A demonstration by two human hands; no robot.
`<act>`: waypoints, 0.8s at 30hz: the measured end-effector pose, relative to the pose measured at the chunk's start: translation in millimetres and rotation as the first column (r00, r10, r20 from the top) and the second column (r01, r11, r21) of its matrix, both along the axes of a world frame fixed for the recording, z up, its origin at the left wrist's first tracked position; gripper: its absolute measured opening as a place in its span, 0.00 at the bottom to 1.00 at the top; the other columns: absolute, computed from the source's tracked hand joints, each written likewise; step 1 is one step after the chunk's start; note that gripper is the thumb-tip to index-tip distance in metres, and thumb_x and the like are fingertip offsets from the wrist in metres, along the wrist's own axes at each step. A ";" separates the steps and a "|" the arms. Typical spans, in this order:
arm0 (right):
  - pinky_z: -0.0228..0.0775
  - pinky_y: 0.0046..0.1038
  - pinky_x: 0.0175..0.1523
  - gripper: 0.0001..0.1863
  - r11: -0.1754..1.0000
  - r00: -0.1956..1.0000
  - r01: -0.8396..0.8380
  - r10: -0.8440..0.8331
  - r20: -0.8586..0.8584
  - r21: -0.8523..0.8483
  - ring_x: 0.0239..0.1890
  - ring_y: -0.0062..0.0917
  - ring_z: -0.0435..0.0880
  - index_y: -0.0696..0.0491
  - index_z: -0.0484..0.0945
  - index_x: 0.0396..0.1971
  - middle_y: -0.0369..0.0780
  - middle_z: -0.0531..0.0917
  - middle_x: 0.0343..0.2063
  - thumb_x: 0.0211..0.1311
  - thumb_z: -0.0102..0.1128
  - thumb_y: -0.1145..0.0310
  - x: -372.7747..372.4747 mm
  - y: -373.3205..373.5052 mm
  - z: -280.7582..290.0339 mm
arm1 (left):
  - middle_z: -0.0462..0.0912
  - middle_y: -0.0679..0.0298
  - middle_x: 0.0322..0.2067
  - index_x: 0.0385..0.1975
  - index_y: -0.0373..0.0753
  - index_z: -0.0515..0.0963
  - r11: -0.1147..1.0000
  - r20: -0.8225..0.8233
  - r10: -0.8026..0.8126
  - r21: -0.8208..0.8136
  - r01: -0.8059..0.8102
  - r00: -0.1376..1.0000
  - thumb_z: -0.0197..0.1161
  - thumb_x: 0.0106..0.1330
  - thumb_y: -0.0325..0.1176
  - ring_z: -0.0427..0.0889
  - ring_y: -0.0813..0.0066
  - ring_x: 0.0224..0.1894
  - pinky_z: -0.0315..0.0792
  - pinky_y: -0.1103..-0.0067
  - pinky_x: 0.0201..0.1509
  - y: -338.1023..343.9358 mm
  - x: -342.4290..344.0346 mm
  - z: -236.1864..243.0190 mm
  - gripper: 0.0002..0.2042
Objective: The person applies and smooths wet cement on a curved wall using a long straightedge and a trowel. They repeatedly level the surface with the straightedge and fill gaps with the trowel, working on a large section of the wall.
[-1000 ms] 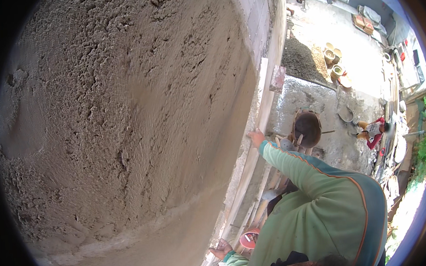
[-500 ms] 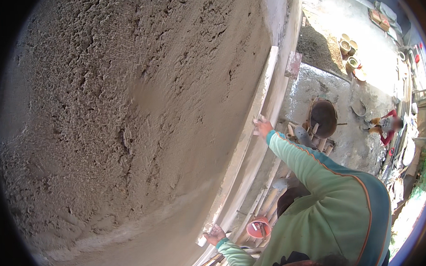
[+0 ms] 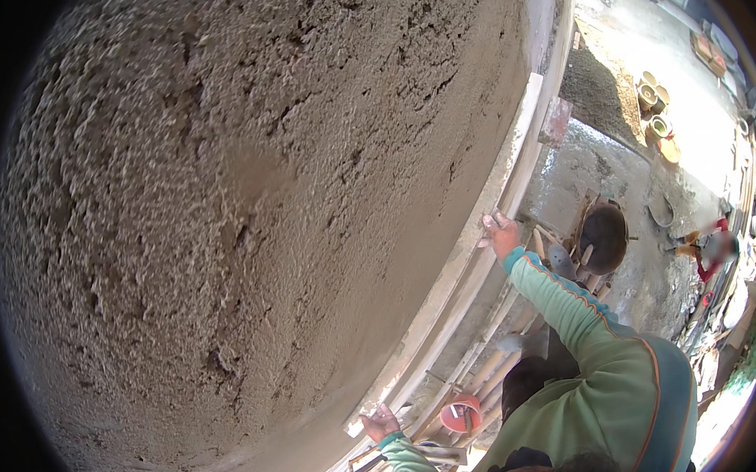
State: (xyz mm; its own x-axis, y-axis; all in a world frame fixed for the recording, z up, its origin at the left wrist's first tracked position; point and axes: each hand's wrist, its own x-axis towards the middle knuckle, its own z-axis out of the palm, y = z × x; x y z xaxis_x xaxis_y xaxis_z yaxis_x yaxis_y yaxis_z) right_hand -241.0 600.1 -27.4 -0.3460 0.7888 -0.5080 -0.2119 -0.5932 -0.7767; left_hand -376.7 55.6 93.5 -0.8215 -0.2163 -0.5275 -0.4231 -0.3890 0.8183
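Note:
A long pale straightedge board [image 3: 448, 292] lies slantwise along the edge of a wide, rough surface of wet grey-brown mortar [image 3: 252, 241]. My left hand [image 3: 381, 423] grips the board close to its lower end, fingers bent over the edge. Farther up, around the board's middle, my right hand [image 3: 500, 234] is closed on it, thumb and fingers at the edge. Mortar is stuck on the right fingers. Beside the board the mortar looks smoother than the pitted area on the left.
A reddish block [image 3: 556, 122] sits by the wall's outer edge. Below are an orange bucket [image 3: 460, 413], poles [image 3: 494, 374], a dark round basin [image 3: 603, 238], a gravel heap [image 3: 591, 87] and several pots [image 3: 652, 97]. Another person [image 3: 716, 246] is at the far right.
The view has shifted, so the wall edge and ground appear farther right. The board has moved slightly closer to the wall's outer edge, both hands still on it.

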 end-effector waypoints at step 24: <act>0.85 0.29 0.30 0.32 0.947 0.985 0.126 -0.155 0.077 0.296 0.37 0.29 0.85 0.69 0.69 0.59 0.49 0.82 0.45 0.65 0.63 0.59 59.2 247.8 86.7 | 0.75 0.50 0.54 0.57 0.34 0.68 0.969 0.108 -0.022 0.247 -0.005 0.994 0.52 0.75 0.53 0.75 0.57 0.57 0.70 0.62 0.66 247.6 58.4 -6.5 0.26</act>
